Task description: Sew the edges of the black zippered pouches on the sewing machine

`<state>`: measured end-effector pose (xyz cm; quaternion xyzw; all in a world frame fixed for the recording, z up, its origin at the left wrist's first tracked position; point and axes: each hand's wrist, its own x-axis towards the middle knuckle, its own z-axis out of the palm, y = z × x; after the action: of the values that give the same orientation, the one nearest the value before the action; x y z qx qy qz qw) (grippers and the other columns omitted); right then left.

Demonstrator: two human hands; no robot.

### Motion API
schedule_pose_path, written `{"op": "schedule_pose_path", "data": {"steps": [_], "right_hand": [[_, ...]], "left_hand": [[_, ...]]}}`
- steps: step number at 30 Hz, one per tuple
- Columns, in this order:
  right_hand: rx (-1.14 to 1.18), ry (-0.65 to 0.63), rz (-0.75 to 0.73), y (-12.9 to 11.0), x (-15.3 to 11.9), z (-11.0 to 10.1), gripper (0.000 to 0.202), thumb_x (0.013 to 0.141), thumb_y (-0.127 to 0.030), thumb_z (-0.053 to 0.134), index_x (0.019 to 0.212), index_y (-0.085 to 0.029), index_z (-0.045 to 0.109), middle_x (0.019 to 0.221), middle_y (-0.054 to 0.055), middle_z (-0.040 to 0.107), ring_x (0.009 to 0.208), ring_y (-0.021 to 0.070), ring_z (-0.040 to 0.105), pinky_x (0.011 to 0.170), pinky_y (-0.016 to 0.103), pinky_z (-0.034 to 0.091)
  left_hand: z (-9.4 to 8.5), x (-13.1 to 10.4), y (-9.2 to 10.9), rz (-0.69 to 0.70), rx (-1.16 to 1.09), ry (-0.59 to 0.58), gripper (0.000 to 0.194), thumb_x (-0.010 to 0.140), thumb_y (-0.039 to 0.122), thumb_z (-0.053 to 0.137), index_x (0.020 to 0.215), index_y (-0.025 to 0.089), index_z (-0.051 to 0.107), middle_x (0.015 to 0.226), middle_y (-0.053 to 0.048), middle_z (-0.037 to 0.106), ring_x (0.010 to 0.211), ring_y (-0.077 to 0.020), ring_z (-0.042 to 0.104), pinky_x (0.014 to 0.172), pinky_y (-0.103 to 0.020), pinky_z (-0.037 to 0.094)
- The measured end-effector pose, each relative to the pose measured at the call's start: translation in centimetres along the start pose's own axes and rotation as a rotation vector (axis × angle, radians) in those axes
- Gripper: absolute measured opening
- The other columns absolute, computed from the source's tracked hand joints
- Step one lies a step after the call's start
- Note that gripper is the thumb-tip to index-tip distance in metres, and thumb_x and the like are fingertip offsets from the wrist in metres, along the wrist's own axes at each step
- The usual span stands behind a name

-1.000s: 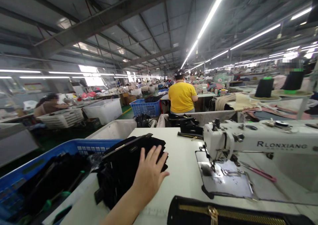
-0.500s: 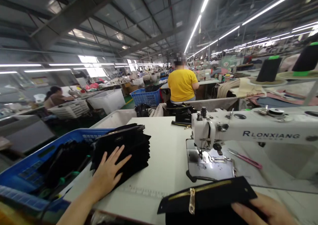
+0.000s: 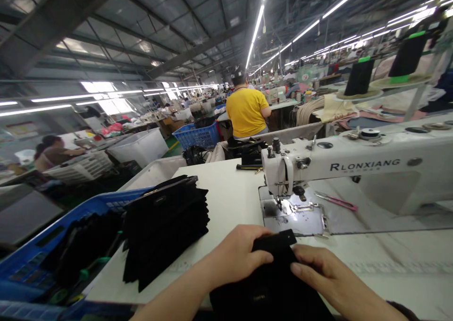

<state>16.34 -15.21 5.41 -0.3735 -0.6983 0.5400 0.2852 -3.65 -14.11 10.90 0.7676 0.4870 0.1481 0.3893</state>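
Note:
A black fabric piece [image 3: 269, 288] with a small gold-coloured label hangs over the table's front edge, close to me. My left hand [image 3: 244, 250] pinches its upper part between thumb and fingers. On the other side, my right hand [image 3: 314, 266] grips the same piece near its top right corner. No zipper shows on the side facing me. Just beyond the hands is the needle area of a white sewing machine [image 3: 357, 165]. To the left, a thick stack of black fabric pieces [image 3: 166, 226] rests on the white table [image 3: 226, 184], touched by neither hand.
Pink-handled scissors [image 3: 338, 201] lie under the machine arm. A blue crate [image 3: 21, 259] with dark material stands at the left. Behind the table are more black zippered pieces [image 3: 247, 156] and a person in a yellow shirt [image 3: 247, 111]. Thread cones [image 3: 359, 78] stand at the right.
My left hand has left the stack and now grips the black piece with my right hand. The piece has turned, so its gold zipper is out of sight. The view has shifted right.

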Motion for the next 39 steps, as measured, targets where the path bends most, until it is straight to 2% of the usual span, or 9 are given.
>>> {"op": "schedule_pose_path", "data": {"steps": [4,8,11,16,19,23,26,33,39], "right_hand": [[0.094,-0.144,-0.055,-1.0,0.0,-0.2,0.032,0.087,-0.045,0.05,0.081,-0.018,0.065,0.097,0.005,0.06,0.089,0.0209,0.055,0.081,0.03,0.043],[0.083,-0.107,-0.022,-0.7,0.4,-0.2,0.029,0.085,-0.046,0.052,0.084,-0.02,0.066,0.11,0.006,0.058,0.101,0.0237,0.052,0.092,0.034,0.039],[-0.061,0.003,0.097,0.5,0.3,-0.4,0.031,0.082,-0.049,0.054,0.083,-0.02,0.065,0.105,0.007,0.06,0.097,0.0249,0.054,0.084,0.033,0.043],[-0.318,0.042,0.204,1.1,0.4,0.1,0.039,0.082,-0.054,0.044,0.066,-0.02,0.054,0.068,0.003,0.056,0.063,0.0185,0.051,0.058,0.029,0.041],[-0.376,0.064,0.248,0.4,0.8,0.6,0.04,0.08,-0.056,0.041,0.065,-0.02,0.05,0.071,0.005,0.056,0.064,0.0185,0.05,0.058,0.03,0.04],[-0.278,-0.054,0.281,-0.3,1.1,0.6,0.04,0.08,-0.057,0.038,0.066,-0.02,0.046,0.073,0.004,0.054,0.065,0.0177,0.049,0.058,0.028,0.039],[-0.204,-0.105,0.25,-0.1,0.8,0.2,0.04,0.08,-0.058,0.039,0.066,-0.02,0.046,0.074,0.003,0.055,0.065,0.0165,0.049,0.057,0.026,0.039],[-0.284,0.077,0.357,1.3,0.3,0.4,0.049,0.074,-0.069,0.039,0.062,-0.021,0.042,0.066,0.002,0.05,0.06,0.0168,0.045,0.055,0.029,0.038],[-0.305,0.08,0.386,1.0,0.2,0.7,0.046,0.072,-0.067,0.041,0.062,-0.022,0.042,0.067,0.003,0.051,0.061,0.0183,0.045,0.056,0.03,0.037]], "left_hand": [[-0.7,0.0,-0.5,-0.081,0.042,-0.062,0.02,0.075,0.018,0.058,0.093,0.018,0.067,0.088,-0.001,0.069,0.084,-0.019,0.062,0.075,-0.026,0.044],[-1.2,0.1,-0.2,-0.095,0.096,-0.061,0.02,0.073,0.017,0.056,0.092,0.017,0.063,0.085,-0.002,0.067,0.081,-0.0193,0.061,0.07,-0.026,0.043],[-1.8,0.0,-0.1,-0.095,0.047,-0.039,0.023,0.071,0.015,0.057,0.094,0.017,0.061,0.086,-0.001,0.066,0.08,-0.0183,0.06,0.069,-0.025,0.042],[-3.1,0.2,-0.1,-0.072,0.045,-0.063,0.027,0.072,0.015,0.058,0.098,0.018,0.062,0.09,-0.001,0.066,0.085,-0.0184,0.058,0.075,-0.025,0.042],[-3.7,1.0,-0.3,-0.077,0.033,-0.135,0.027,0.072,0.024,0.063,0.099,0.019,0.063,0.083,0.0,0.064,0.08,-0.0182,0.057,0.07,-0.024,0.041],[-4.1,2.1,-1.1,-0.077,-0.107,-0.295,0.022,0.075,0.035,0.059,0.087,0.017,0.062,0.076,0.001,0.059,0.073,-0.0159,0.053,0.065,-0.023,0.04],[-4.2,2.6,-1.9,-0.108,-0.288,-0.329,0.022,0.07,0.035,0.062,0.079,0.016,0.057,0.07,0.003,0.054,0.066,-0.0133,0.049,0.061,-0.022,0.038],[-3.8,2.7,-1.8,-0.136,-0.26,-0.202,0.031,0.068,0.036,0.066,0.091,0.015,0.062,0.071,0.002,0.056,0.065,-0.0129,0.049,0.06,-0.022,0.036],[-2.5,2.4,-1.6,-0.205,-0.284,-0.081,0.026,0.068,0.038,0.06,0.077,0.014,0.062,0.063,0.002,0.053,0.062,-0.014,0.049,0.059,-0.024,0.036]]}}
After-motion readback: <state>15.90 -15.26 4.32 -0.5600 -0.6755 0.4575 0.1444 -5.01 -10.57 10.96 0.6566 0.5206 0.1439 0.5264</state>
